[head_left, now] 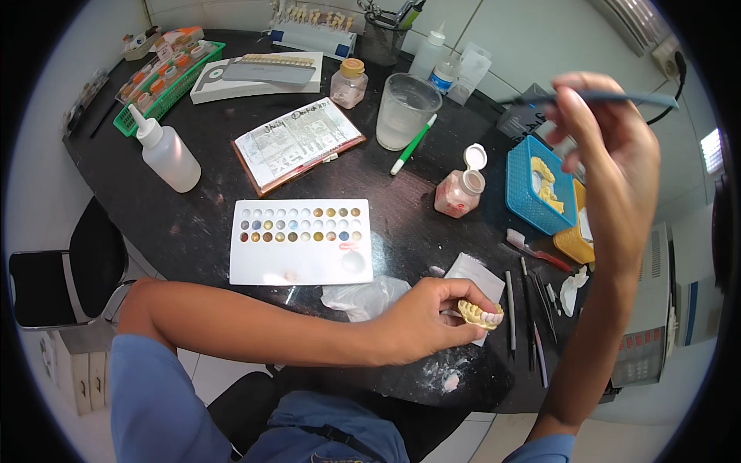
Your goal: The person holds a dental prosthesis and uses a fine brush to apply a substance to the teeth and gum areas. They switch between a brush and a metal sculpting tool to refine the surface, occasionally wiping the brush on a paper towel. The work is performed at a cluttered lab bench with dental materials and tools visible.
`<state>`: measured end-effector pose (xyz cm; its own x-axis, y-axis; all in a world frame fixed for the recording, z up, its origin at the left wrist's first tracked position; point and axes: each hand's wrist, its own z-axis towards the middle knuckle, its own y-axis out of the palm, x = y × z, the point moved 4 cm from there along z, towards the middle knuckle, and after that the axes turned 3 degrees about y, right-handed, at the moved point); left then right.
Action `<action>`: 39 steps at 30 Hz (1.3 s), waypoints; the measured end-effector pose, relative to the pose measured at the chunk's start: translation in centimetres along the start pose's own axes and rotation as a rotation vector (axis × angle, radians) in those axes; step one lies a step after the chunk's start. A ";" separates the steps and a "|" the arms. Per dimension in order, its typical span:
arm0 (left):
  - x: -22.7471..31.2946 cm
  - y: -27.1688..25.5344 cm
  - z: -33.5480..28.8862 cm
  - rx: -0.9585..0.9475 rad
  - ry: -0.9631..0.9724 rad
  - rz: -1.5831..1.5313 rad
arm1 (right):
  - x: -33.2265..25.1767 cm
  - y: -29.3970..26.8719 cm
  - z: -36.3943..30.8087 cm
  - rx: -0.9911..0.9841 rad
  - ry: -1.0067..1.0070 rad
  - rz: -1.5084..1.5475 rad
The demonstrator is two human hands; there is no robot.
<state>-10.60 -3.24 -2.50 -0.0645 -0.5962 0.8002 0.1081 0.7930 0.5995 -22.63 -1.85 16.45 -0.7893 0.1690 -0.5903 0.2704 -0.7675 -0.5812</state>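
Observation:
My left hand [421, 322] is closed around a small yellow dental cast [472, 315] with a few whitish-pink teeth along one side. It holds the cast low over the near part of the dark table. Up at the right, well away from the cast, my right hand [614, 143] pinches a slim grey-blue tool [644, 99] lying nearly level. The tool's left end is blurred, so its kind is unclear. Beneath the left hand lie a white paper pad [475, 272] and a crumpled clear plastic bag [367, 297]. White powder [450, 380] is scattered nearer to me.
A white palette [301, 262] with several colour wells lies left of centre. Behind it are a clipboard [297, 143] and a glass of water [401, 116]. An open pink powder jar [457, 194], a blue basket [521, 189], a red toothbrush [540, 251] and a metal tool [510, 312] stand or lie rightward.

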 end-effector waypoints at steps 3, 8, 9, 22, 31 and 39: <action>0.0 0.4 0.2 -0.009 -0.009 0.058 | 1.4 4.2 3.6 -0.098 -0.155 -0.080; 0.7 0.4 -0.3 -0.013 -0.009 0.082 | 4.4 10.2 5.5 -0.190 -0.110 -0.237; 0.8 0.4 -0.4 -0.010 0.006 0.069 | 4.7 10.8 5.5 -0.226 -0.092 -0.249; 1.0 0.3 0.2 0.086 0.001 -0.054 | 1.2 -7.6 -11.5 0.219 0.016 0.116; 1.3 -0.1 0.2 0.137 0.002 0.085 | 4.4 -3.6 -25.3 0.184 0.407 0.134; 1.3 -0.1 0.2 0.132 -0.012 0.127 | 5.3 -4.3 -26.2 0.099 0.393 0.101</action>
<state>-10.86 -4.08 -1.58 -0.0703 -0.4892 0.8693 -0.0151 0.8719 0.4894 -13.55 18.56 1.17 -0.4857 0.2986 -0.8215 0.2659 -0.8448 -0.4643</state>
